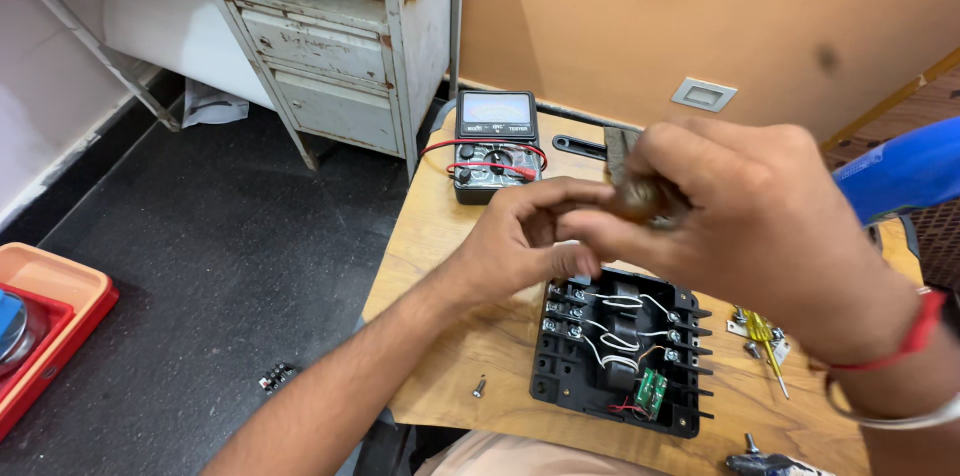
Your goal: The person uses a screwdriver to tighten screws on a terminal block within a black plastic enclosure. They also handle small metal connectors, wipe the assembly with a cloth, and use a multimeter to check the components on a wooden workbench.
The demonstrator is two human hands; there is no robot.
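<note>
free: bare worktop (pixel 440 226) left of centre | blocked: multimeter (pixel 497 144) upper centre, open black housing (pixel 618 356) lower centre (loose screw (pixel 479 388) beside it)

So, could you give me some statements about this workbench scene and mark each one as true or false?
1. Both hands, the left hand and the right hand, are raised above the black open module. True.
2. The analog multimeter lies on the floor. False: it sits on the wooden table.
3. A loose screw lies on the table, left of the module. True.
4. The right wrist is bare. False: it wears a red thread and a pale bangle.
5. The yellow-handled screwdriver is in the left hand. False: it lies right of the module.
</note>
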